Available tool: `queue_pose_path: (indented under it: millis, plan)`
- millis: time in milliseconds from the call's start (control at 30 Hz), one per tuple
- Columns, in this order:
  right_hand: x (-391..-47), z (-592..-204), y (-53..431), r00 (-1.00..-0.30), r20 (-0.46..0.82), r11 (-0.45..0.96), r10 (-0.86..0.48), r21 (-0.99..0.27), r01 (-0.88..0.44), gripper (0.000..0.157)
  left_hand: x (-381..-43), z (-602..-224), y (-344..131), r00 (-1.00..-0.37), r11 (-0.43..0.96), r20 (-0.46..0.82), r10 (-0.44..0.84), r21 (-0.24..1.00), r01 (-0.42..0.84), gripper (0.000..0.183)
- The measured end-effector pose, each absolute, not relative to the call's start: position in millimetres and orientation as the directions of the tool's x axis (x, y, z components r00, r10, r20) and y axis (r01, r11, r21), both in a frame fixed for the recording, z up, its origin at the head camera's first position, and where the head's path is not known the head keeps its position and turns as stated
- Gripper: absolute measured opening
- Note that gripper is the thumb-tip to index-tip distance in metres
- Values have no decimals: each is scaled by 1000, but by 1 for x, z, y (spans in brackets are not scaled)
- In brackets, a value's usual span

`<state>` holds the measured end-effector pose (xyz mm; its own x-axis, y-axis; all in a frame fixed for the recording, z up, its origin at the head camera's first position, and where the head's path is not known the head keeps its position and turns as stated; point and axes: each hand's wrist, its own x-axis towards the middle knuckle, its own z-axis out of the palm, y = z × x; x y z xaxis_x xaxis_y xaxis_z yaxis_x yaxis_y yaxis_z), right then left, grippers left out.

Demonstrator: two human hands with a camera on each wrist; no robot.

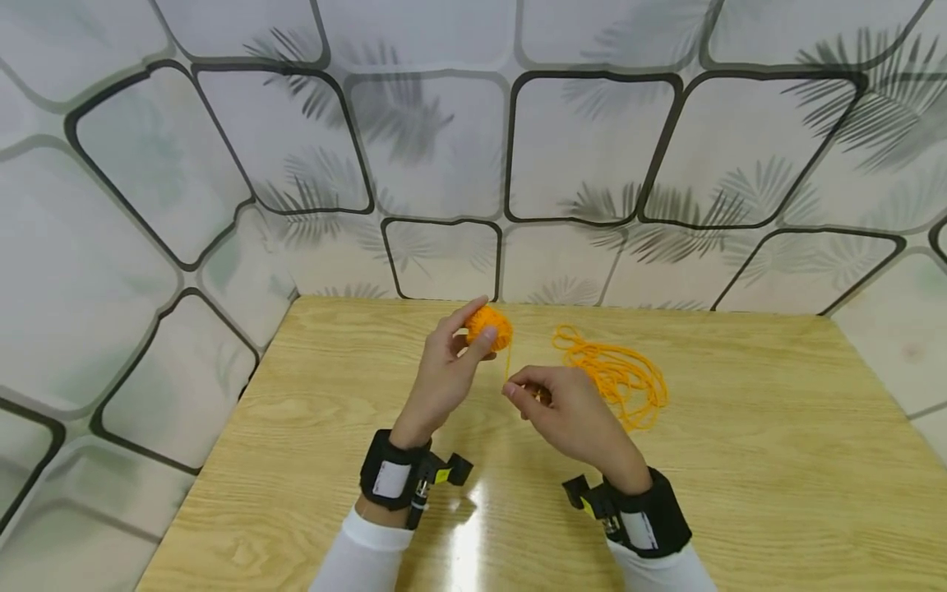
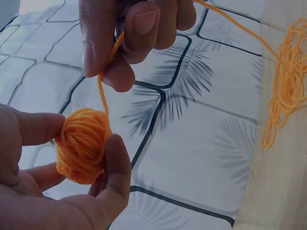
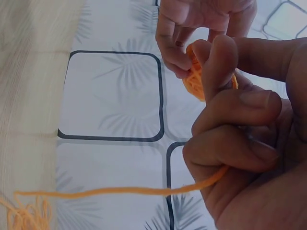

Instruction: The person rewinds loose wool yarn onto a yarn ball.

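Note:
My left hand (image 1: 444,366) holds a small ball of orange yarn (image 1: 490,329) between thumb and fingers, above the far part of the table. In the left wrist view the ball (image 2: 82,146) shows many wound layers. A strand (image 2: 102,93) runs from it up to my right hand (image 1: 570,411), where thumb and index finger pinch it. The other fingers of the right hand (image 3: 235,129) are curled, and the yarn (image 3: 120,190) comes out below them, leading to the loose yarn. Loose loops of orange yarn (image 1: 617,374) lie on the table just right of my right hand.
The wooden table (image 1: 755,460) ends at a wall (image 1: 436,140) covered in a stone-outline and palm-leaf pattern. Each wrist wears a black strap (image 1: 654,514) with a small camera. White sleeves (image 1: 362,555) reach close to the straps.

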<state>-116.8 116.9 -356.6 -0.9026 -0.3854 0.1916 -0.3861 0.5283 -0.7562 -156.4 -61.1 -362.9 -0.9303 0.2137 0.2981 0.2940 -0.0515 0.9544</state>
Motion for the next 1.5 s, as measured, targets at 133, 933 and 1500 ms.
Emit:
queue_pose_path:
  millis: [133,933,1500]
  plan:
    - [-114,-354,115,-891,206,554,-403,-720,-417,16,-158,-363,-62,-932,-82,330,148,944,321,45]
    - [-119,-336,158,-890,450,364,79,-844,-394,18,-151,-349,-95,-798,-34,95,596,995,93,38]
    - [-119,-336,180,-844,527,336,103,-817,-469,14,-145,-342,-108,-641,-78,119,758,993,92,30]
